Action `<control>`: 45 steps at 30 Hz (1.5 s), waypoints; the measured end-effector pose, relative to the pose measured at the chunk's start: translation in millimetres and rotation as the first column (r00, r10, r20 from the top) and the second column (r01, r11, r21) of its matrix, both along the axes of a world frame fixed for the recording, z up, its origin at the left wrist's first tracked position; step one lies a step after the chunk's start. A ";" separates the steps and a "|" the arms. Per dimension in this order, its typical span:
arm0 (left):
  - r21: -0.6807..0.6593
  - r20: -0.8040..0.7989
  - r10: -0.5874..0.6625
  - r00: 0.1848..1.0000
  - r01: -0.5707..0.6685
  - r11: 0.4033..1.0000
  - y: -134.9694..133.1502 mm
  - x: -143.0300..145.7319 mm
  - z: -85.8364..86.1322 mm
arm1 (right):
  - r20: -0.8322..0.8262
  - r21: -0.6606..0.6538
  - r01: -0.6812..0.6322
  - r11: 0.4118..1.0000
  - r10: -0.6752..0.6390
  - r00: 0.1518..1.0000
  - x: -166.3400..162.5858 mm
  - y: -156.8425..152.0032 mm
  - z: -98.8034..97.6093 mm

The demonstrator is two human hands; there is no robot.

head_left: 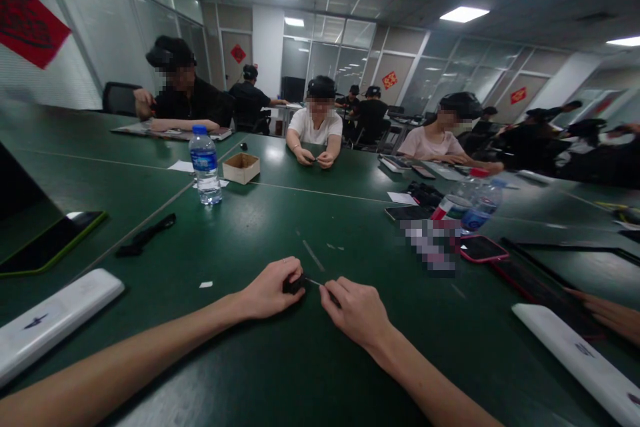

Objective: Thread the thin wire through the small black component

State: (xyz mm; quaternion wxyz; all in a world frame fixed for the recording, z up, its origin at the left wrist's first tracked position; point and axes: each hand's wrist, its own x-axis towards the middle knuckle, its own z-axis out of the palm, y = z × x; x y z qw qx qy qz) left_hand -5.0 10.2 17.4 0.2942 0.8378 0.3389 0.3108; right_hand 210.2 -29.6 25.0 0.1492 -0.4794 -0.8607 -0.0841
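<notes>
Over the green table [240, 340], my left hand [273, 287] is closed round a small black object [294, 283] whose kind I cannot make out. My right hand [356, 310] is just to its right, thumb and fingers pinched on the end of a thin pale strip [313, 281]. That strip spans the short gap between the hands and seems to meet the black object. Fingers hide most of both things. A scrap of white paper [206, 285] lies left of my left hand.
A water bottle [205, 167] and a small open box [241, 168] stand ahead to the left. White long devices [55, 320] lie at both sides. Phones, bottles and a pink-edged phone [483, 248] crowd the right. Other people [317, 121] sit across the table.
</notes>
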 end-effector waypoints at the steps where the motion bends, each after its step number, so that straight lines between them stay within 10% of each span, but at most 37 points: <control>1: 0.000 0.001 0.000 1.000 0.000 1.000 -0.2 0.0 0.2 | -0.004 -0.010 -0.008 1.000 0.008 1.000 0.3 0.2 0.3; 20: 0.097 -0.165 0.072 0.984 -0.056 0.994 1.7 0.2 -2.0 | -0.051 0.101 -0.159 0.982 0.165 0.985 5.1 8.3 -2.8; 45: 0.251 -0.318 0.101 0.943 -0.019 0.968 -9.5 6.0 -9.5 | -0.061 0.064 -0.054 0.996 0.058 0.996 -1.1 -1.4 -0.3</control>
